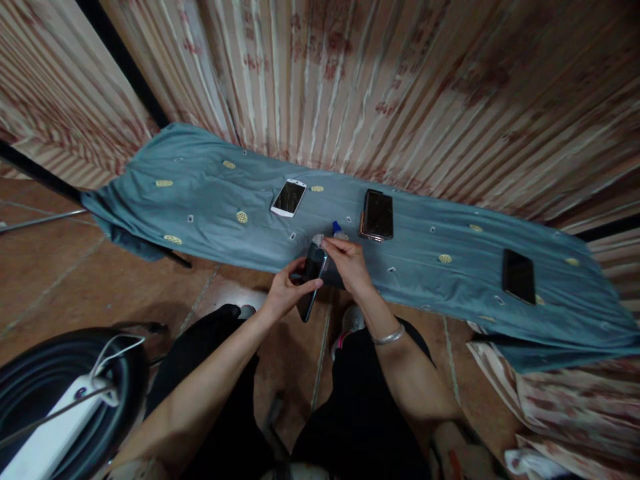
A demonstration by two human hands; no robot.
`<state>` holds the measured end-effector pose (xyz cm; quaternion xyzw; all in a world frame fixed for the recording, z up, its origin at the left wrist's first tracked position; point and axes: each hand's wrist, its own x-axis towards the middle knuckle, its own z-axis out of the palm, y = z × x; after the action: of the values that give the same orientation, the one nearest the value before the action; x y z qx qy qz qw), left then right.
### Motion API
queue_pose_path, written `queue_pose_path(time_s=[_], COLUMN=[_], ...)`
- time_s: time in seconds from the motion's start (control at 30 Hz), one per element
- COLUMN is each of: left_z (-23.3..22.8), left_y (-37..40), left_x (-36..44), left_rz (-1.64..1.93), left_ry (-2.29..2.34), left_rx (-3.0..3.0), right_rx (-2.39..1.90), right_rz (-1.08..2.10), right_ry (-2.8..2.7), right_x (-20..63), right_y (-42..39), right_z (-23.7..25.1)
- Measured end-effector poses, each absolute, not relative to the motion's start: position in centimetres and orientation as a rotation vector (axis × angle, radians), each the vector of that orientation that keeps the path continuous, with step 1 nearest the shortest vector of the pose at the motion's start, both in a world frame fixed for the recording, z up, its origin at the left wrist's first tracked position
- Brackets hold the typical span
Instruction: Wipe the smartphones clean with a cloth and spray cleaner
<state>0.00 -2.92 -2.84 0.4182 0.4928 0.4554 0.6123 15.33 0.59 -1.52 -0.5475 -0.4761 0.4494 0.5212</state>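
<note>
The left hand (285, 290) is gripping a dark phone (313, 277) from below, tilted on edge, while the right hand (347, 260) is pinching a small pale wad (318, 239) against the phone's top end. Just past the right hand a little blue-capped bottle (339, 231) is lying on the teal cloth (210, 200), and further out a white phone (289, 197), a phone in a brown case (377, 215) and, well off to the right, a black phone (519, 275) are sitting face up.
</note>
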Motion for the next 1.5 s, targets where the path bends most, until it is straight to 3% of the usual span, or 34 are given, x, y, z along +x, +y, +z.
queue_pose_path(time_s=[0.6, 1.5], left_z=[-2.1, -1.8], left_y=[-3.4, -1.8], left_x=[-0.4, -1.7], left_rz=[0.978, 1.003], left_ry=[0.994, 0.855], left_rx=[0.783, 0.438], right_rx=[-1.360, -1.250], right_rz=[0.955, 1.070], right_ry=[-1.300, -1.406], right_x=[15.7, 14.5], right_y=[1.4, 1.6], right_z=[-2.8, -3.9])
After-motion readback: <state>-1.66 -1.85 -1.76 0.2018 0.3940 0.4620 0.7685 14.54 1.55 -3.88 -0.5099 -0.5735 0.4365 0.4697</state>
